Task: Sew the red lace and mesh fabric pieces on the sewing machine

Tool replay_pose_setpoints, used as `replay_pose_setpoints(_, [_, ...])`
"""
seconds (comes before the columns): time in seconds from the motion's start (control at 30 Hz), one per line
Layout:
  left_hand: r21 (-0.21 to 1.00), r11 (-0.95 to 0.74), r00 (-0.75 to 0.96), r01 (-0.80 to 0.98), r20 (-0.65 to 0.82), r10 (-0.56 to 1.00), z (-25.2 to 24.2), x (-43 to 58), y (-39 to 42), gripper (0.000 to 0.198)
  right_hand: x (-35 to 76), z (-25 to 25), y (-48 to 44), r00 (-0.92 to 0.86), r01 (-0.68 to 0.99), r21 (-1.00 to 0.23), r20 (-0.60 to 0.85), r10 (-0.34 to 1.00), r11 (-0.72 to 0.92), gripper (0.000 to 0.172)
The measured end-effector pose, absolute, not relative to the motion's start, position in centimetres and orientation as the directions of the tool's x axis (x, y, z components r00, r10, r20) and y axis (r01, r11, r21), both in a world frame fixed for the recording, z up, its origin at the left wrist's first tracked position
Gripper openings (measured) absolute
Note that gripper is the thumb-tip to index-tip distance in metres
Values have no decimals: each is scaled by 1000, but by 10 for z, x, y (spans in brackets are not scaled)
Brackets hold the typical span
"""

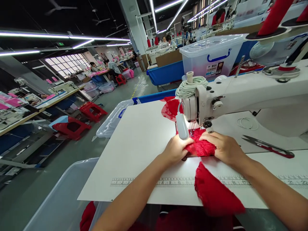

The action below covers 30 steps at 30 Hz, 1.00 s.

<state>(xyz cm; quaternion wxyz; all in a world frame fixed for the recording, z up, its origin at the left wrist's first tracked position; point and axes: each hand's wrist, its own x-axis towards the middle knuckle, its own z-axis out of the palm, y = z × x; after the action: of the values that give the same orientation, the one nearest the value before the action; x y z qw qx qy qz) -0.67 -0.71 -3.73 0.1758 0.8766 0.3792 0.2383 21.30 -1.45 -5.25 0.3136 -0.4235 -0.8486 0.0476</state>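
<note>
A strip of red lace fabric [203, 147] lies under the needle area of a white sewing machine [252, 93] on a white table [141, 141]. My left hand [176, 149] rests on the fabric's left side, fingers curled and pressed down on it. On the right side my right hand [225, 147] presses the same fabric, fingers together. More of the red lace [216, 192] trails over the table's front edge toward me. A small lamp [181, 126] on the machine lights the spot between my hands.
Scissors with red handles [269, 146] lie on the table to the right. A printed ruler [178, 182] runs along the table front. Clear plastic bins [113, 120] stand left of the table. Red stools [92, 110] and other workstations with people line the aisle at left.
</note>
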Motion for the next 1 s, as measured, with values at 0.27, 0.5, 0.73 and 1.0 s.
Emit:
replay_pose_setpoints(0.27, [459,-654,625,601,240,743,-32,-7,-5,16,218,-49,-12,-465,653,-339,525,712,677,33])
replay_pose_setpoints(0.5, [569,-595,620,568,179,764,-22,-6,-4,23,207,-43,-17,-449,510,-509,530,719,694,20])
replay_pose_setpoints(0.73, [680,-497,625,539,73,778,-22,-7,-7,18,201,-44,-17,-367,526,-458,638,677,717,22])
replay_pose_setpoints(1.0, [482,-589,520,648,286,805,-45,2,-9,31,208,-46,-17,-452,467,-451,617,644,760,15])
